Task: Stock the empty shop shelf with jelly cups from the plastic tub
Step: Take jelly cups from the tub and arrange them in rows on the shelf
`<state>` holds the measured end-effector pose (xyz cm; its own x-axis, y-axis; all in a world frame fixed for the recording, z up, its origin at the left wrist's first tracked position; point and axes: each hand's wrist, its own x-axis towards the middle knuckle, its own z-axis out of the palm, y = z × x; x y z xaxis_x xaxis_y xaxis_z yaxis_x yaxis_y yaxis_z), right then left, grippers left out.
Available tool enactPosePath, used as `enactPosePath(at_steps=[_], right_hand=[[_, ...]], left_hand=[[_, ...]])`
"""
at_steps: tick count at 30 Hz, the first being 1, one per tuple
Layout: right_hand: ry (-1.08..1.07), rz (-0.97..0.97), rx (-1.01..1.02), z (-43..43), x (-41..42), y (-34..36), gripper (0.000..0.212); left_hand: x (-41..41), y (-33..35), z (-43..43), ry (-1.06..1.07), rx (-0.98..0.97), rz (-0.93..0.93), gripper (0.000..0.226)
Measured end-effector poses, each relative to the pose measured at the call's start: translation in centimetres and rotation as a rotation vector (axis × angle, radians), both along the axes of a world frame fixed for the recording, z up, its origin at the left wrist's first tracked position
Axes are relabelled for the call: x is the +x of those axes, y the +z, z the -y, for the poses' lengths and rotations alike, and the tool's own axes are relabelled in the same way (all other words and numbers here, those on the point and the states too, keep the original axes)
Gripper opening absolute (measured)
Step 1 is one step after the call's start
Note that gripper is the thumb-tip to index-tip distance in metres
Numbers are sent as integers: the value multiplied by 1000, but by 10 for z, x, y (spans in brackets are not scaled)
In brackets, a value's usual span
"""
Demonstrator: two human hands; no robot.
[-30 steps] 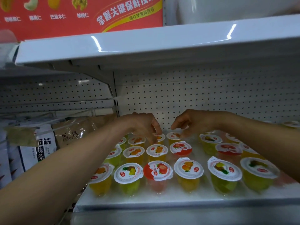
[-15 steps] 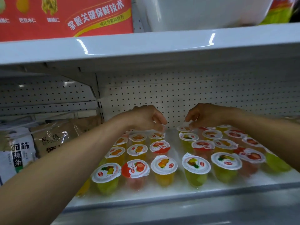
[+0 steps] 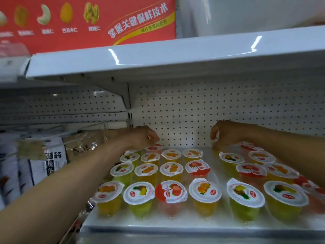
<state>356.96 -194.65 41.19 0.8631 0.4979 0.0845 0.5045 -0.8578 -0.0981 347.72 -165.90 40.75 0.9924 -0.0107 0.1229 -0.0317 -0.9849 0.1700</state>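
Observation:
Several jelly cups [image 3: 204, 190] with white or red foil lids stand in rows on the white shelf [image 3: 175, 224]. My left hand [image 3: 142, 136] reaches to the back row, fingertips pinched on a red-lidded jelly cup [image 3: 154, 148]. My right hand [image 3: 228, 133] is at the back, right of an empty lane between two groups of cups; its fingers curl down over a cup that is mostly hidden. A white plastic tub [image 3: 246, 14] sits on the shelf above.
The upper shelf [image 3: 175, 57] overhangs low above my hands. A red nut box [image 3: 88, 23] stands on it. Pegboard [image 3: 193, 113] closes the back. Snack bags [image 3: 45, 164] hang in the bay to the left.
My hands have drawn apart along the back row, the right one moving right. A bare lane now shows between the left and right groups of cups. The view has moved closer.

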Motion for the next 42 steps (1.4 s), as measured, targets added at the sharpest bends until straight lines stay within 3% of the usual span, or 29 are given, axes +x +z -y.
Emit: enactPosePath(at_steps=[4,6,14,28,34,36,42], right_hand=[[163,17,158,-44,7,4,21],[240,-18,216,-69,5,4,23],[400,-127,149,-113,5,-8,25],[388,-214,60,-107,6,-5,29],[324,-155,194,-62,-20,18,36],[289,-181,140,-38,-33,27,33],[61,-184,-266,6,-59,34,57]], left_hand=[[6,-2,-1,16,3,-24,36],[10,-1,0,19,20,-44,43],[17,-1,0,-35,-42,-75,35],[13,-3,-2,-54,-37,-84,38],[-15,-5,13,-143,-78,47,31],[-26,-7,23,-180,-74,66,28],[-31,-5,39,-224,-84,62,26]])
